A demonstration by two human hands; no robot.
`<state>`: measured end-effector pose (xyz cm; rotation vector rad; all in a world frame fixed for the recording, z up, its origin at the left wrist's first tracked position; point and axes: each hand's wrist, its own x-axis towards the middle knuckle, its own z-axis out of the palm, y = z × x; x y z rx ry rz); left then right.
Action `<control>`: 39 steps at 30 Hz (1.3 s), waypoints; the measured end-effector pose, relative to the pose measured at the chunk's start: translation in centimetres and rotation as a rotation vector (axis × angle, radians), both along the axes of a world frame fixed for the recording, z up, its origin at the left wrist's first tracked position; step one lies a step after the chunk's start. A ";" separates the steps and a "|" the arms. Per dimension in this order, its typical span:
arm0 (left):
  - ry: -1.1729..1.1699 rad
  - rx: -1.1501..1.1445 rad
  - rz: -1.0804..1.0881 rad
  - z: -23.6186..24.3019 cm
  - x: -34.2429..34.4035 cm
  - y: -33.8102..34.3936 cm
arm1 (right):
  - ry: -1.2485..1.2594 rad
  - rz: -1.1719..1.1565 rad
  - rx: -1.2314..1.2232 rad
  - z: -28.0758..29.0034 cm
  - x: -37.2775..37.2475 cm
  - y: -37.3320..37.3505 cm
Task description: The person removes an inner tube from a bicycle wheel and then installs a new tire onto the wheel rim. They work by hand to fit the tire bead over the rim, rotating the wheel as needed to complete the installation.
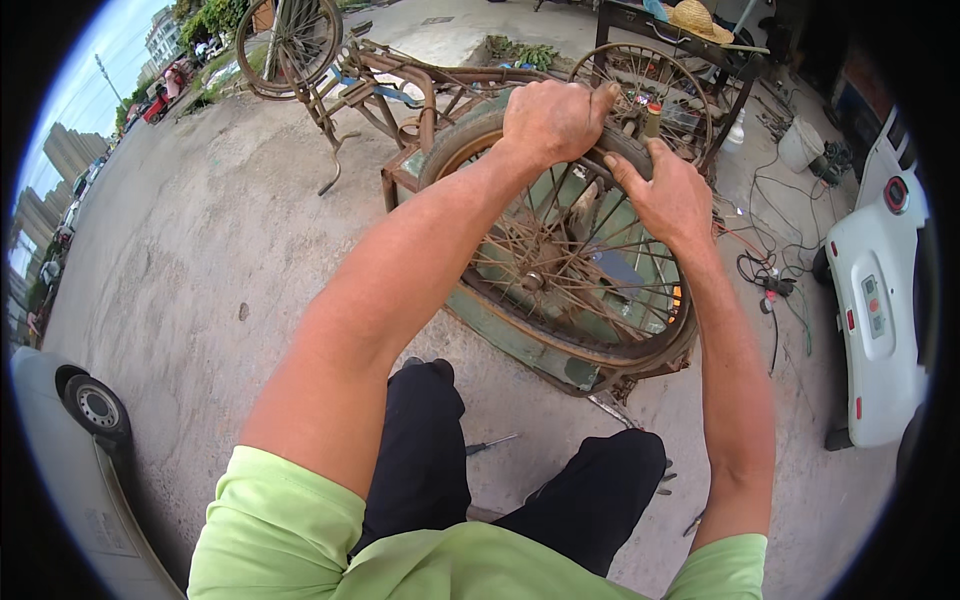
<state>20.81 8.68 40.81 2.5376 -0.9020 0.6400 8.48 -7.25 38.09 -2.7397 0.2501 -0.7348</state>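
Observation:
A rusty spoked wheel (533, 282) with a dark tyre (455, 140) lies tilted in front of me, over a green metal cart bed (500, 325). My left hand (556, 122) is closed round the tyre at the wheel's far side, knuckles up. Just to its right, my right hand (668, 192) grips the same tyre, its thumb pointing toward the left hand. Behind the right hand's fingers stands a slim yellowish thing with a red top (653, 118); whether the hand touches it I cannot tell. The fingers' undersides are hidden.
A rusty cart frame (400, 75) and another wheel (290, 45) stand far left. Another spoked wheel (655, 85) leans by a dark table (735, 65) bearing a straw hat (698, 20). A screwdriver (492, 443) lies by my legs. Cables (765, 265) and a white vehicle (875, 300) are right.

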 end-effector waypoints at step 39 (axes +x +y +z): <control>0.096 0.046 -0.081 0.8 -2.9 -2.2 | -0.029 -0.047 0.118 -2.4 -2.2 -2.0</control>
